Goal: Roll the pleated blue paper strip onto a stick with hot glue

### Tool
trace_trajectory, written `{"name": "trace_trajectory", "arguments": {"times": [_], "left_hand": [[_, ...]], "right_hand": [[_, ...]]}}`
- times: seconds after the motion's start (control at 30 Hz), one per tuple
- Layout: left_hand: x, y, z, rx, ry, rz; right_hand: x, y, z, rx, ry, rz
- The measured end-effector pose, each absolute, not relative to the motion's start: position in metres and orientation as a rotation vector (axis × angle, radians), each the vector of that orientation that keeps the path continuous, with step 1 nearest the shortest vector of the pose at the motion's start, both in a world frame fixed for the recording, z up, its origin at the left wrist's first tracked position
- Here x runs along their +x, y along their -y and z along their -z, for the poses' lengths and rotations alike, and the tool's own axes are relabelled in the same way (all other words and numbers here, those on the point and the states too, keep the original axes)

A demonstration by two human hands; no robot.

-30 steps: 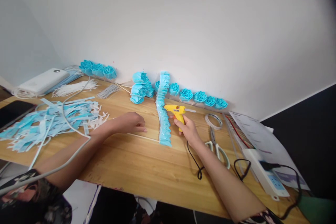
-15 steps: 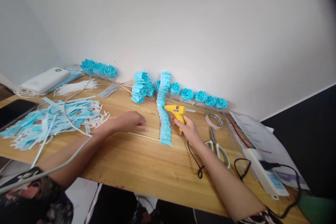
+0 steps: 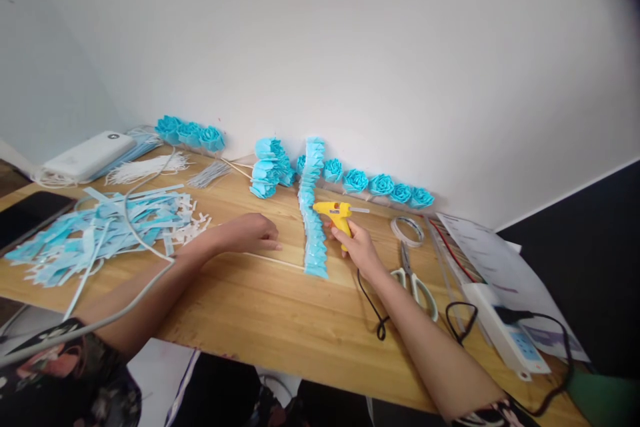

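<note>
My right hand [image 3: 359, 248] grips a yellow hot glue gun [image 3: 334, 210], its nozzle pointing left against a ruffled light-blue strip of petals [image 3: 314, 233]. The strip runs away from me across the table, and its far end reaches the wall. Left of it, my left hand [image 3: 255, 233] rests low over the wood with its fingers curled in. A thin pale stick [image 3: 280, 260] passes from beside that hand to the strip's near end; whether the fingers hold anything is hidden. A clear glue stick [image 3: 361, 211] juts from the gun's back.
Blue paper-like roses [image 3: 383, 183] line the wall. Cut blue strips [image 3: 110, 227] heap at left beside a phone [image 3: 37, 213] and a white power bank [image 3: 90, 153]. Scissors [image 3: 407, 263], a tape roll [image 3: 407, 231] and a power strip [image 3: 505, 330] lie at right. A white cable [image 3: 127, 213] crosses my left forearm.
My hands, the glue gun and the petal strip look the same. Only a very slight shift of the camera view shows, mostly at the left.
</note>
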State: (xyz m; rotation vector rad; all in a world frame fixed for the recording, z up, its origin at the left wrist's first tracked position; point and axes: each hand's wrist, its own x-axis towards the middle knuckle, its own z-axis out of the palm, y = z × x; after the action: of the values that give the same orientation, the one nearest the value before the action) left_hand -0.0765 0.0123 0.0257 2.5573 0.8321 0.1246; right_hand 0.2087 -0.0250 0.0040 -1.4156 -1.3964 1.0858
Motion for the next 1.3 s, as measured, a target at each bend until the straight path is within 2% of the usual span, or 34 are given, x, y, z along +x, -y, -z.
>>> {"name": "trace_trajectory", "arguments": {"times": [1.3], "left_hand": [[-0.0751, -0.0138, -0.0262, 2.519, -0.845, -0.108]], "right_hand": [[0.2087, 0.0285, -0.0106, -1.42, 1.363, -1.09]]}}
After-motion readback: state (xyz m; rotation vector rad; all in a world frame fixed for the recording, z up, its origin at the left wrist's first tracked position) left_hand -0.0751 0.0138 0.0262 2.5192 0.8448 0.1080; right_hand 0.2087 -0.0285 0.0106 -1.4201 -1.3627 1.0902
